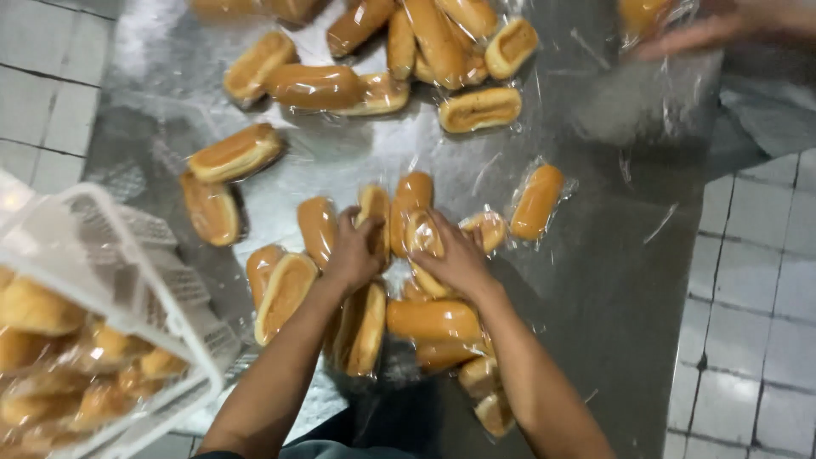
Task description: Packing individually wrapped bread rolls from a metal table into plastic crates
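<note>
Many long golden bread rolls in clear plastic wrap lie scattered over a shiny steel table (595, 280). My left hand (353, 255) is closed over a wrapped roll (374, 208) in the middle cluster. Beside it, my right hand (455, 255) grips another wrapped roll (423, 236). More wrapped rolls lie under and around my forearms, such as one (433, 321) below my right wrist and one (285, 293) to the left. A single roll (537, 201) lies apart to the right.
A white plastic crate (127, 280) holding several wrapped rolls stands at the lower left. A pile of rolls (425, 51) fills the far end of the table. Another person's hand (722, 30) holds a wrapped roll at the top right. White tiled floor flanks the table.
</note>
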